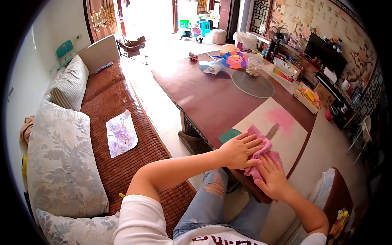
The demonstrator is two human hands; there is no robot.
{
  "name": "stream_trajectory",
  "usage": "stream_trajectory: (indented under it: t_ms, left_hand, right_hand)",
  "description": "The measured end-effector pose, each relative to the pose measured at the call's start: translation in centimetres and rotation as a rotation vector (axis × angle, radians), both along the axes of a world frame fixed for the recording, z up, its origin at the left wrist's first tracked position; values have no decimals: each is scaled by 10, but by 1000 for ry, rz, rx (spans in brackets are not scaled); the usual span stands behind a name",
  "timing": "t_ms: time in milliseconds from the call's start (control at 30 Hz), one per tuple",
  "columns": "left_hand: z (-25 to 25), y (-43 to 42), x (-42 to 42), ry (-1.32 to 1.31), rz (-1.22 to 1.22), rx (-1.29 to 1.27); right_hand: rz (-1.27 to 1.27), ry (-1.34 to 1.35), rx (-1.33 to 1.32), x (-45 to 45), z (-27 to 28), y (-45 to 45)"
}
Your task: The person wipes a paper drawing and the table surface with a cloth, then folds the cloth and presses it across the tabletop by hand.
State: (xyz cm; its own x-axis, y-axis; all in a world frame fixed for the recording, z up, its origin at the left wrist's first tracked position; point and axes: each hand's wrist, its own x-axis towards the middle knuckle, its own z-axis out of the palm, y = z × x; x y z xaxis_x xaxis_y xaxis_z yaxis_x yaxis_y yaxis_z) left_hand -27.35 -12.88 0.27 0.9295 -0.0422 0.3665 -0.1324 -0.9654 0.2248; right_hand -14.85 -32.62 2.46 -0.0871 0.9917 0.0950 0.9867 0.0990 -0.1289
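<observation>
A crumpled pink cloth [254, 134] lies at the near end of the table, over a pale board [296, 143]. My left hand [241, 151] rests flat on the cloth's left side, fingers stretched out. Just to its right, my right hand [272, 174] presses on the cloth with its fingers extended. Beyond the cloth, the board carries a pink powdery smear [280, 121] and a grey-brown strip [272, 131]. A green piece [229, 135] sits at the board's left edge. What is under the cloth and palms is hidden.
The brown table [204, 98] holds a round grey mat [249, 85], a clear tub [255, 67], a colourful disc [235, 60] and a small toy car [193, 56]. On the left, a sofa [153, 163] bears cushions and a scribbled paper [121, 134]. A chair [339, 190] stands at right.
</observation>
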Motion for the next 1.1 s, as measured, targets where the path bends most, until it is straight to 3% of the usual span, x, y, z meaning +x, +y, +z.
stream_trajectory:
  t_ms: [167,367,600,667,733,933,1100]
  left_hand:
    - [1,74,-10,137,137,50]
    - [5,211,-41,239,448,77]
    - [8,365,-75,315,697,264]
    - [-16,426,-76,231,762,210]
    - [-5,437,-77,277,821,194]
    - [-2,444,-69,341,1141,86]
    - [-10,417,-84,369,1100,129]
  right_hand:
    - [30,-6,58,-12,-3,83]
    - [49,-70,193,-28,-25,250]
    - [-12,1,128,-60,-26,444]
    - [-57,9,67,-68,-17,483]
    - [-53,22,51,-66,-16,517]
    - [-73,7,36,-68,-14,534]
    - [-87,21,1,-78,-4,480]
